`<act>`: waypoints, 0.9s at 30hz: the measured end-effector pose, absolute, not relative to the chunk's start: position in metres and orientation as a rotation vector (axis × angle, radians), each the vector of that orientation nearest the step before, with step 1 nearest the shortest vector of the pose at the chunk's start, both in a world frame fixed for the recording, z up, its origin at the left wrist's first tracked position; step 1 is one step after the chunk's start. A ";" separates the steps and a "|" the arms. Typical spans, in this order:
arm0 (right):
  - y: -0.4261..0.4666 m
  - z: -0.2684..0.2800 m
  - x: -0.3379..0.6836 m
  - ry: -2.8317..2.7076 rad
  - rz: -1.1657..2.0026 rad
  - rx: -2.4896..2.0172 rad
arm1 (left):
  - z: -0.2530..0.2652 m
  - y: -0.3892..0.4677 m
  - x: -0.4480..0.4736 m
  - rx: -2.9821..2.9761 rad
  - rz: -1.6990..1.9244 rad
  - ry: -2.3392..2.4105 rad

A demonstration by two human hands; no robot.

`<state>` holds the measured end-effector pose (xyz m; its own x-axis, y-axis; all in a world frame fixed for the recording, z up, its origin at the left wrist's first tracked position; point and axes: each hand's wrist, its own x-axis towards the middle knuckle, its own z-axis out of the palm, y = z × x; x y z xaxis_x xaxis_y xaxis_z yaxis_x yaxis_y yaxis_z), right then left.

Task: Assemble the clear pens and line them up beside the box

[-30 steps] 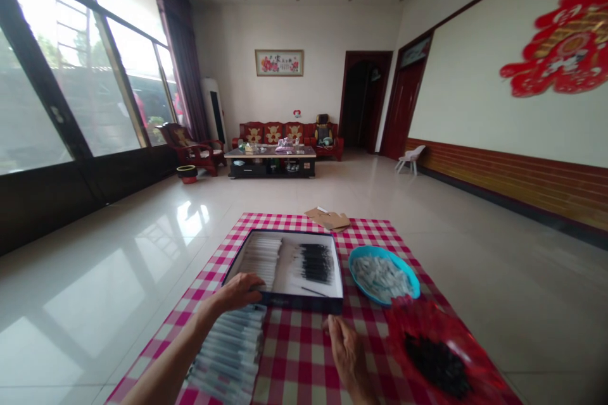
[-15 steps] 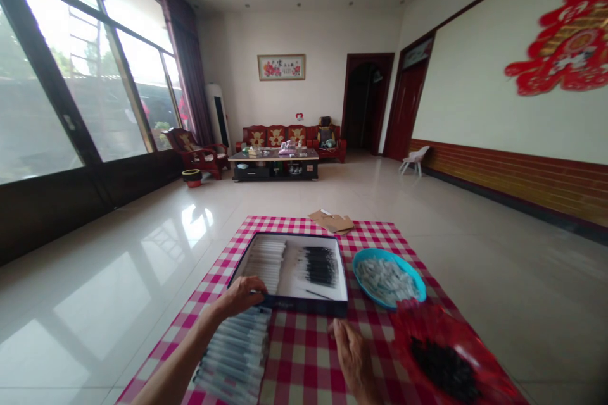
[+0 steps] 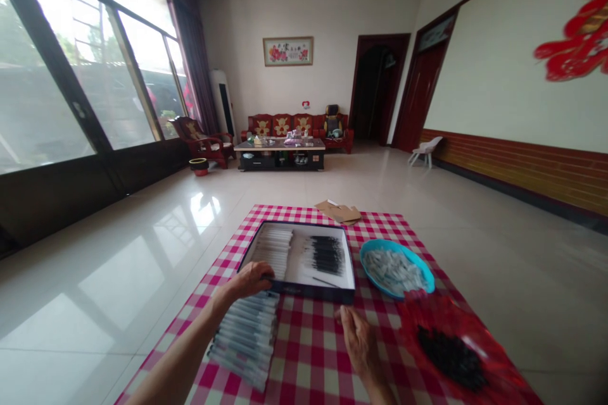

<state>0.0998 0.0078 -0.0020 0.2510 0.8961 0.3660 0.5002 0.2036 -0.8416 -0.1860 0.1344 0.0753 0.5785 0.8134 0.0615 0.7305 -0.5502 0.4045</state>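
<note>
A shallow dark-edged box (image 3: 304, 292) with a white inside lies on the table. In its left half sits a row of clear pen barrels (image 3: 273, 245); thin black refills (image 3: 327, 255) lie in its right half, with one apart near the front. My left hand (image 3: 255, 278) reaches over the box's front left corner by the barrels, its fingers bent together; what they pinch, if anything, is hidden. Below it lie several assembled-looking pens (image 3: 247, 338) side by side. My right hand (image 3: 358, 338) is closed above the cloth in front of the box; its grip's contents cannot be made out.
A blue bowl (image 3: 430, 281) of small translucent pieces stands right of the box. Nearer me is a red bowl or bag (image 3: 494, 345) with small black pieces. Brown cardboard (image 3: 339, 212) lies at the far edge of the checked tablecloth (image 3: 304, 354).
The camera view has tipped down and turned slightly left, so the table appears higher and farther right. Both hands keep nearly the same places relative to the box.
</note>
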 end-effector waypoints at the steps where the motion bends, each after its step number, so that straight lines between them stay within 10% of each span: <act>1: 0.008 -0.003 0.100 -1.392 0.469 -1.441 | 0.076 0.134 -0.186 2.469 0.344 1.265; 27: 0.010 -0.003 0.103 -1.387 0.488 -1.448 | 0.100 0.139 -0.242 2.213 0.534 1.606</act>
